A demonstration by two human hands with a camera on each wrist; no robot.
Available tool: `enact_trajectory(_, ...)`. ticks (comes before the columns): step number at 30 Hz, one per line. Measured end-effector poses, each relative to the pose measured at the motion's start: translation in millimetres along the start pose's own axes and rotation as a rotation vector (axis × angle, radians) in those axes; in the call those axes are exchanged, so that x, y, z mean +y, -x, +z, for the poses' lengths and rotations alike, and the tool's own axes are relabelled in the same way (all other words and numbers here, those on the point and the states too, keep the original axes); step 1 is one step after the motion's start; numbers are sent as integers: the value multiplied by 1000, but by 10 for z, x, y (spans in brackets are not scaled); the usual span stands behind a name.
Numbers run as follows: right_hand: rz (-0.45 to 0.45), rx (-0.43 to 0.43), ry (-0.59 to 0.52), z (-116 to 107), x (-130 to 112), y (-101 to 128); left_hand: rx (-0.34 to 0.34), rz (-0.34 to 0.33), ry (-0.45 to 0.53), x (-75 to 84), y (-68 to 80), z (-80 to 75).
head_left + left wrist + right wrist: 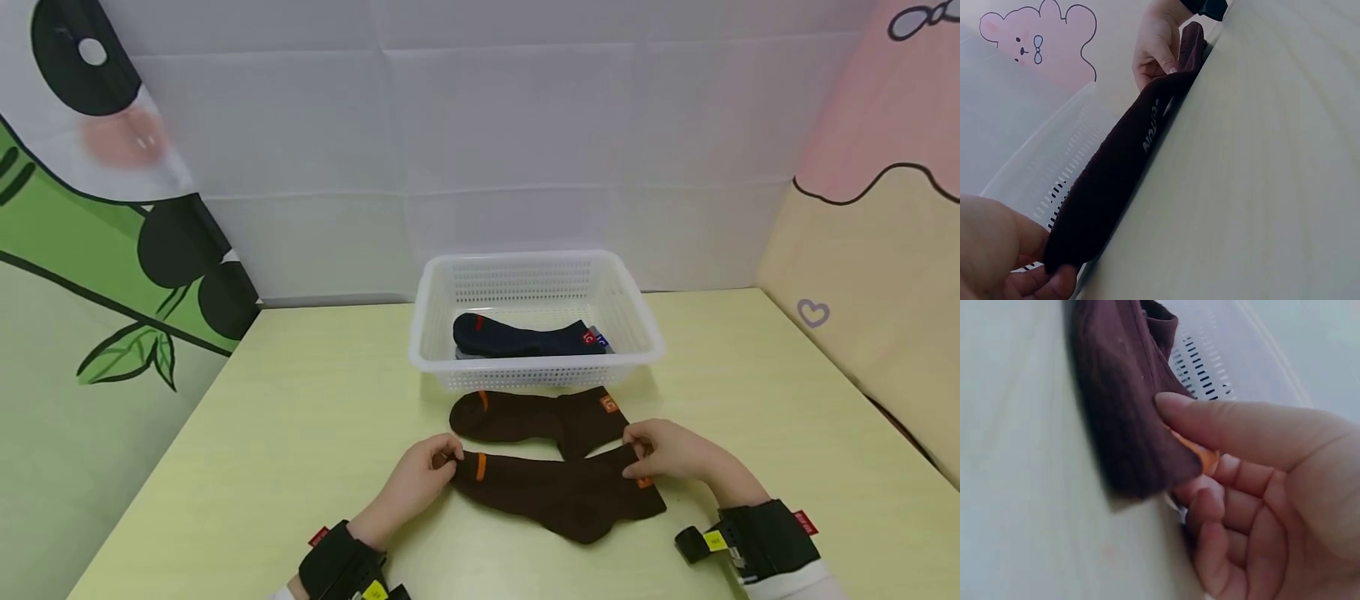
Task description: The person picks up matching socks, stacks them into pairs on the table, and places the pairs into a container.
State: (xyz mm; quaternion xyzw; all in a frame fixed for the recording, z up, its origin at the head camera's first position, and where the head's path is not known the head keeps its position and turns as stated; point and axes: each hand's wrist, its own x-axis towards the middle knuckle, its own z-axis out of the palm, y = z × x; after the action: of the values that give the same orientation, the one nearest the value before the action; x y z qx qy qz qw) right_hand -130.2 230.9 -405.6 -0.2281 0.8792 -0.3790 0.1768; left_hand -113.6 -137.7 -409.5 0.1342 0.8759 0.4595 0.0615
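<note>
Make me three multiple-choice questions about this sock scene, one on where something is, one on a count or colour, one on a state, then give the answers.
1. Where does the navy blue sock lie?
A. Inside the white perforated plastic basket
B. On the pale yellow table
C. In the left hand

2. How many dark brown socks are on the table outside the basket?
A. One
B. Two
C. Four

3. What is the state of the near dark brown sock?
A. Rolled into a ball
B. Hanging over the basket rim
C. Stretched out, held at both ends

Answers:
1. A: the navy sock rests on the basket's floor.
2. B: the far dark brown sock lies by the basket, the near one in front of it.
3. C: the left hand pinches its toe end and the right hand pinches its cuff end.
</note>
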Motion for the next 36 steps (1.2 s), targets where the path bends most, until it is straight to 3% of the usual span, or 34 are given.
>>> enact_trajectory(8,-124,100,-192,68,128,66,34,-44,17,16,25,22)
enact_trajectory(17,-161,110,-243,82,196,85,5,37,-80,-51,18,35)
enact_trajectory(25,-93,152,-212,90,239,77,-41,130,-168,-86,15,25)
enact_trajectory(30,-66,180,-136,86,225,69,-70,186,-241,-109,10,6)
enact_trajectory(32,-48,199,-101,78,213,70,-65,185,-234,-116,9,5)
enact_trajectory(36,11,210,-47,51,172,85,11,135,-260,-116,10,17)
